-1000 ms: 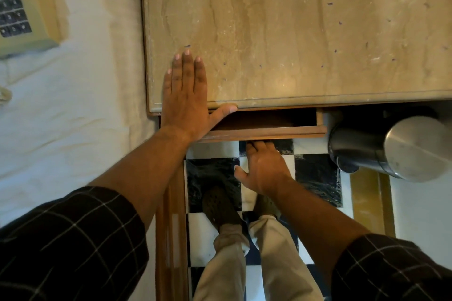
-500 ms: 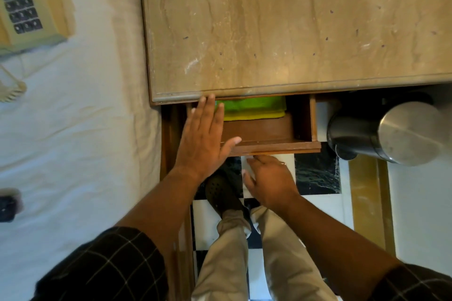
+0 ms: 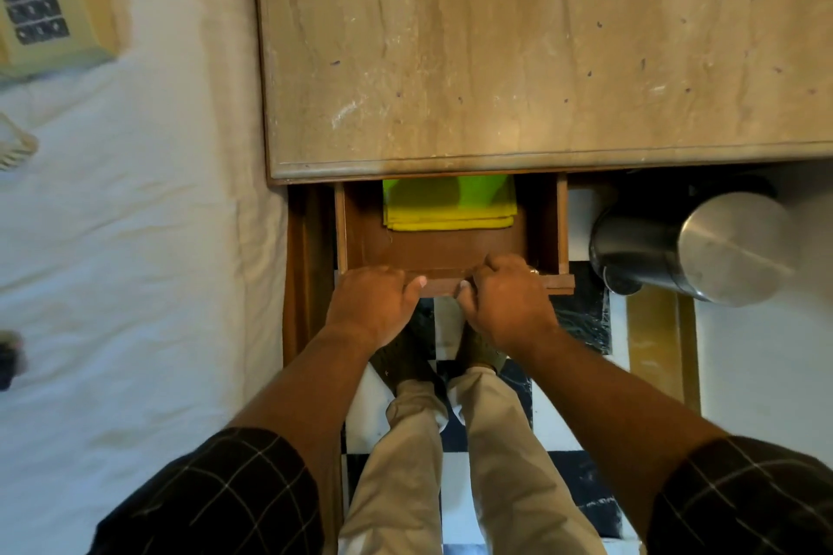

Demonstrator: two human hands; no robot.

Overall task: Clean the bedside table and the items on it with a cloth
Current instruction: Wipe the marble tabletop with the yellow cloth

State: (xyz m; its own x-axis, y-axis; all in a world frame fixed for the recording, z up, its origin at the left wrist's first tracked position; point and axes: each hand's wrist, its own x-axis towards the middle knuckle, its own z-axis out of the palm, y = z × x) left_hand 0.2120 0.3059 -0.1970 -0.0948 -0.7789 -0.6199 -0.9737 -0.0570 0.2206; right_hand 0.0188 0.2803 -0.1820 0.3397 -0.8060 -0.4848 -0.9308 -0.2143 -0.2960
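The bedside table (image 3: 518, 59) has a bare beige marble top, speckled with small dark marks. Below its front edge a wooden drawer (image 3: 450, 250) stands pulled partly out. Inside lie folded yellow and green cloths (image 3: 448, 205), their far part hidden under the tabletop. My left hand (image 3: 374, 302) grips the drawer's front edge on the left, fingers curled over it. My right hand (image 3: 505, 302) grips the same edge just to the right, thumbs nearly meeting.
A white-sheeted bed (image 3: 126, 261) fills the left, with a cream telephone (image 3: 45, 5) on it and a dark object (image 3: 9, 358) at its edge. A steel bin (image 3: 694, 246) stands right of the drawer. My legs and shoes stand on the checkered floor (image 3: 581, 315).
The drawer has slid further out, showing the cloths. My left hand left the tabletop and came down onto the drawer front, and my right hand now grips the front from above.
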